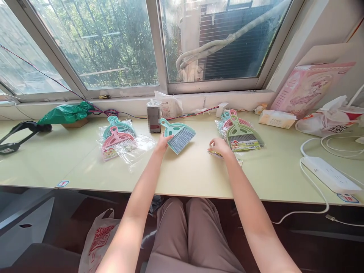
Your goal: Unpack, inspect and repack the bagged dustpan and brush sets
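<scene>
A teal dustpan with a grey-bristled brush (pixel 180 138) is held up over the table by my left hand (pixel 163 142), whose fingers close on its left edge. My right hand (pixel 218 147) has its fingers bent together on a printed card (pixel 216 154), mostly hidden under the palm, low over the table. Just beyond my right hand lies a pile of dustpan sets, a green one (pixel 241 131) on top, with pink and teal ones behind. To the left, a pink set (pixel 117 142) and a teal set (pixel 121 127) lie in clear plastic wrap.
Loose clear plastic (pixel 142 146) lies left of my left hand. A lidded cup (pixel 154 117) stands near the window. Headphones (pixel 22 132) and a green bag (pixel 66 113) are far left. On the right are a tissue box (pixel 277 119) and a white power strip (pixel 331 174) with cables.
</scene>
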Tool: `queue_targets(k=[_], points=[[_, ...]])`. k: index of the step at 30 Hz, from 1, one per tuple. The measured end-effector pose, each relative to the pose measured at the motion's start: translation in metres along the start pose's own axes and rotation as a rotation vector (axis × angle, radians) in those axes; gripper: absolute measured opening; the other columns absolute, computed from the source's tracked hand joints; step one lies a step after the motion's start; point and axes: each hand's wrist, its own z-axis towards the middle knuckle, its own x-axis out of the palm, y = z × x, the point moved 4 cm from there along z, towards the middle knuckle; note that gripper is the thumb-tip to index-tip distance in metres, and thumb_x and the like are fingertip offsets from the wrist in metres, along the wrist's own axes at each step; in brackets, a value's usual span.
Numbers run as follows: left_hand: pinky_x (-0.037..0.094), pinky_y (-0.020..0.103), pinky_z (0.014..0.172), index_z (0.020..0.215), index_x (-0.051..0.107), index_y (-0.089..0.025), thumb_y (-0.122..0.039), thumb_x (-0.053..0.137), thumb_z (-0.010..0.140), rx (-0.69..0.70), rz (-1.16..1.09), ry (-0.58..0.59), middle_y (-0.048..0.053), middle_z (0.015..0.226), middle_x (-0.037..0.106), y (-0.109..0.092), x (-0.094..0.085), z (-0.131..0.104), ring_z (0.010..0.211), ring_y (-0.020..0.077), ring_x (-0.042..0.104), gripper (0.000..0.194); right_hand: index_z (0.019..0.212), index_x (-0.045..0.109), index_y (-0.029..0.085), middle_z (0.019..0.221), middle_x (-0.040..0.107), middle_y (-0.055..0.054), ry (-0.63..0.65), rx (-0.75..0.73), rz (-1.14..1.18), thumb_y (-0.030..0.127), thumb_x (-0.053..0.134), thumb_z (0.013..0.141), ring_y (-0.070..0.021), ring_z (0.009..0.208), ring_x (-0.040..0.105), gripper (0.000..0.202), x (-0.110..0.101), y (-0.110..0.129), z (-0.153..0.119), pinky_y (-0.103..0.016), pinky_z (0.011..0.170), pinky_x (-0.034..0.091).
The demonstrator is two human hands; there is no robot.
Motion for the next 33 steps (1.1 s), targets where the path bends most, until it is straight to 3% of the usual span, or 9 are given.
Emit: queue_targets(k=[3,7,13,15,17,20,23,29,33], points=[[0.051,0.042,0.101,0.106,0.065,-0.016,-0.023,0.087,0.055,-0.045,-0.068,-0.038,0.009,0.108,0.071,0.003,-0.001,0.002,0.104,0.0246,0.068,0.056,0.094,0.074,0.018,0.091,0.072,-0.008,0.053,-0.038,0.066,0.025,0.087,0.064,-0.0240,0.089,0.069,0.034,-0.010,-0.008,0.002,-0.031,0.077,0.051],[0.051,0.044,0.101,0.096,0.066,-0.015,-0.020,0.086,0.054,-0.094,-0.044,-0.085,0.010,0.100,0.072,0.005,-0.004,0.003,0.103,0.0268,0.068,0.046,0.087,0.072,0.022,0.088,0.071,-0.004,0.132,-0.002,-0.011,0.010,0.091,0.046,-0.0236,0.085,0.070,0.047,-0.017,-0.019,-0.001,-0.030,0.069,0.051],[0.049,0.043,0.102,0.096,0.071,-0.017,-0.024,0.087,0.051,-0.084,0.013,0.034,0.010,0.104,0.073,0.004,0.005,-0.001,0.109,0.0290,0.066,0.049,0.059,0.065,0.021,0.056,0.061,0.001,0.227,0.018,0.073,0.017,0.091,0.048,-0.0199,0.063,0.063,0.029,-0.015,-0.003,-0.007,-0.030,0.062,0.046],[0.050,0.044,0.100,0.096,0.071,-0.017,-0.026,0.087,0.052,-0.130,0.043,0.063,0.010,0.103,0.074,0.008,0.011,-0.004,0.108,0.0300,0.067,0.048,0.057,0.064,0.020,0.052,0.058,0.001,0.237,-0.015,0.280,0.029,0.089,0.058,-0.0177,0.059,0.060,0.027,-0.012,0.014,-0.010,-0.029,0.061,0.046],[0.052,0.045,0.097,0.095,0.071,-0.017,-0.030,0.088,0.054,-0.161,0.060,0.103,0.012,0.101,0.075,0.013,0.019,-0.007,0.105,0.0318,0.069,0.047,0.071,0.068,0.019,0.058,0.063,0.000,0.180,-0.113,0.647,0.044,0.081,0.070,-0.0149,0.057,0.058,0.028,-0.010,0.036,-0.012,-0.028,0.060,0.046],[0.053,0.046,0.095,0.095,0.070,-0.017,-0.044,0.087,0.062,-0.167,0.058,0.184,0.014,0.100,0.075,0.018,0.030,-0.012,0.102,0.0328,0.070,0.046,0.083,0.069,0.017,0.064,0.067,-0.001,0.061,-0.154,0.964,0.056,0.076,0.070,-0.0133,0.053,0.058,0.041,-0.002,0.059,-0.014,-0.027,0.056,0.046],[0.053,0.045,0.095,0.102,0.069,-0.018,-0.051,0.085,0.067,-0.157,0.032,0.248,0.014,0.105,0.074,0.020,0.039,-0.016,0.102,0.0304,0.070,0.050,0.074,0.067,0.019,0.049,0.060,0.004,-0.033,-0.108,0.866,0.051,0.077,0.068,-0.0142,0.048,0.056,0.035,0.009,0.064,-0.013,-0.028,0.055,0.046],[0.053,0.043,0.096,0.122,0.062,-0.019,-0.018,0.092,0.051,-0.109,0.016,0.224,0.009,0.103,0.072,0.016,0.043,-0.017,0.104,0.0281,0.069,0.077,0.066,0.064,0.021,0.047,0.055,0.006,-0.162,-0.156,0.610,0.029,0.070,0.074,-0.0140,0.046,0.052,0.013,0.007,0.059,-0.011,-0.029,0.061,0.048],[0.054,0.042,0.095,0.123,0.059,-0.019,-0.016,0.090,0.052,-0.131,-0.021,0.242,0.009,0.109,0.071,0.013,0.043,-0.018,0.104,0.0269,0.069,0.077,0.067,0.066,0.021,0.047,0.053,0.006,-0.164,-0.171,0.525,0.026,0.068,0.076,-0.0148,0.046,0.050,0.011,0.004,0.056,-0.009,-0.031,0.064,0.046]])
